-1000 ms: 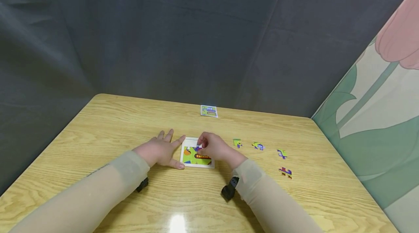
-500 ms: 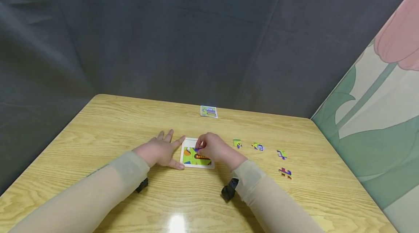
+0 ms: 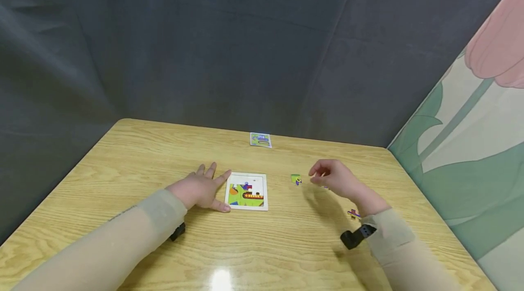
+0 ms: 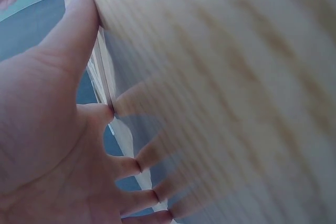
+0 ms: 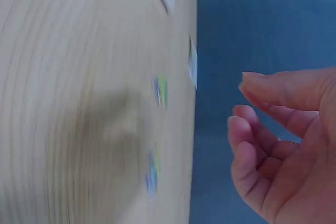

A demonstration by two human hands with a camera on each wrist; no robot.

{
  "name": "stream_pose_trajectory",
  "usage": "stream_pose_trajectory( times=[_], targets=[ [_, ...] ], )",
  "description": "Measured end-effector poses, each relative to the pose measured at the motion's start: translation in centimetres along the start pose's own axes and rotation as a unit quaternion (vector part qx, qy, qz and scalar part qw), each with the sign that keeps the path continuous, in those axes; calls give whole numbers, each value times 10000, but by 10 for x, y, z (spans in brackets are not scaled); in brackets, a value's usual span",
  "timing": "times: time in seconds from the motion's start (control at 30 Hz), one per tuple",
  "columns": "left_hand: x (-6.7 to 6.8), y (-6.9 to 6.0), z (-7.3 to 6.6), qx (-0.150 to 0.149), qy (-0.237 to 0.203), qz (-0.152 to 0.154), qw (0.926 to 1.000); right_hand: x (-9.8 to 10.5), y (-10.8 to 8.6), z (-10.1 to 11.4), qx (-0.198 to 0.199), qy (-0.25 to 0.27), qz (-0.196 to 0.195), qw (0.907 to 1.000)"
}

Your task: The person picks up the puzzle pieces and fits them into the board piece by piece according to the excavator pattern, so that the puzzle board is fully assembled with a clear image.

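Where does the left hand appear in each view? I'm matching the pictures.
Head: left hand left of centre, beside the puzzle tray.
Left wrist: large, along the left side.
Right wrist: not in it.
Shared landmark: the wood-grain table, in all three views.

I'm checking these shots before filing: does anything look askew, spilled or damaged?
Nothing stands out: the partly filled puzzle tray lies flat by the left hand, and the loose pieces at right look set out, not spilled.
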State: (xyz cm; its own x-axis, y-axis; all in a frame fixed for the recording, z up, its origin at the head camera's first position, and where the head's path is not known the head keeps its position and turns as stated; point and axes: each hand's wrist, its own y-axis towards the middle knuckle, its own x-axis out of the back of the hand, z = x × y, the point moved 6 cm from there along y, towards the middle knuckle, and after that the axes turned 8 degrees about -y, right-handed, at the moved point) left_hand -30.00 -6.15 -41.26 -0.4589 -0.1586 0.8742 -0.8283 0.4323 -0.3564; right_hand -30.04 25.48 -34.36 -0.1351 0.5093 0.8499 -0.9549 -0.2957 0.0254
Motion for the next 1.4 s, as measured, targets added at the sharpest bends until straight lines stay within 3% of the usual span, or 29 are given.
stream_pose_trajectory(
  times=[0.23,0.4,0.6,0.77,1.03,1.2,1.4],
  targets=[
    [0,1,0,-11,6,16,10000,36,-48,-57,-449,-142,397,9981],
    [-1,1,-1,11,-11,11,10000,34,-76,-91,-802,-279,750,9936],
    [-2,2,-3,-12,-148,-47,9999,24,-93,-116,-1072,-297,729,9911],
    [-2,1,-1,58,-143,-66,9999,18,-90,-122,-1191,-374,631,9902],
    [-1,-1,0,23,-135,-78,9999,14,-86,-117,-921,-563,606,9923],
    [-1,-1,-1,35,-148,-41,9999,12,-84,-114,-859,-223,558,9945],
    [-1,-1,0,41,-152,-39,9999,2,-69,-95,-535,485,649,9953]
  ],
)
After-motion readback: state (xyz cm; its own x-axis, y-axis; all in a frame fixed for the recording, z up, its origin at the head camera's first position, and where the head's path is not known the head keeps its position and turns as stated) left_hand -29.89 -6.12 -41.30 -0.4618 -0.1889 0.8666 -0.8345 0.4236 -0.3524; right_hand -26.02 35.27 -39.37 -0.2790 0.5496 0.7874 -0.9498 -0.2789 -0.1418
